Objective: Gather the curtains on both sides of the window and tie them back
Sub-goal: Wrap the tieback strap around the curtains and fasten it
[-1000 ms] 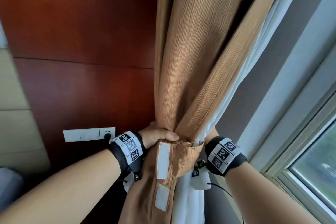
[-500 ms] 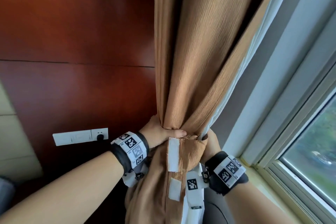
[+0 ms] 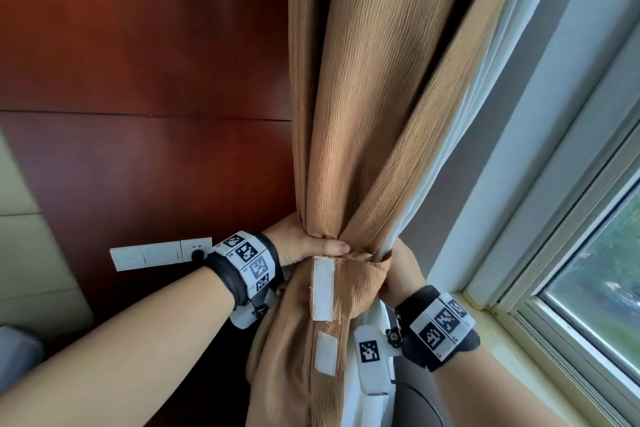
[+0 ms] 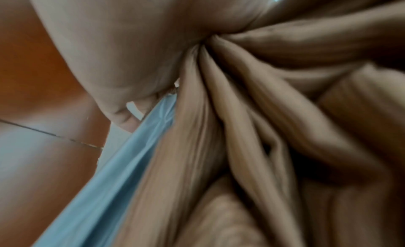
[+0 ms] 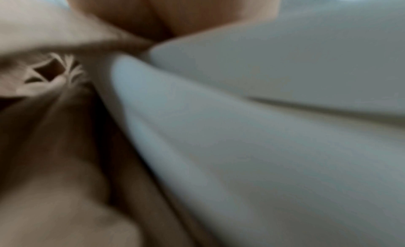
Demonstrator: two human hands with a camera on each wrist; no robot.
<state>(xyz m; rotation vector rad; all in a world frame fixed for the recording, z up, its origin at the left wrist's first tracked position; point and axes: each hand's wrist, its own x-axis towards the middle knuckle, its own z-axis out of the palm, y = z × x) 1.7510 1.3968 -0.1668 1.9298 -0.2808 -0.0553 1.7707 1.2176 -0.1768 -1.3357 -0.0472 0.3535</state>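
— Curtain first. Where is it?

— The brown curtain hangs between the red-brown wood wall and the window. Low down it is squeezed into one thick bunch. A white curtain hangs just behind it on the window side and is caught in the same bunch.

— What goes round the bunch?

— A brown band made of the same cloth. It wraps across the front at the thin part. A long white strip on its end faces out. A smaller white patch sits on the cloth below, a little apart from the strip.

— What is the left hand doing?

— The left hand grabs the brown curtain from the wall side, just above the band. Its thumb lies flat across the front and touches the band's top edge. From the left wrist view, the palm presses into the brown folds, and the fingers curl round the back.

— And the right hand?

— The right hand curves round the window side of the bunch, right on the band, and holds it there. Its fingertips go behind the cloth, so I can't see them. The right wrist view is blurry. It shows only pale cloth and some brown cloth up close.

— Anything else nearby?

— Each wrist wears a black strap with black-and-white square marks. A white wall plate with a socket sits on the wood wall, beside the left wrist.
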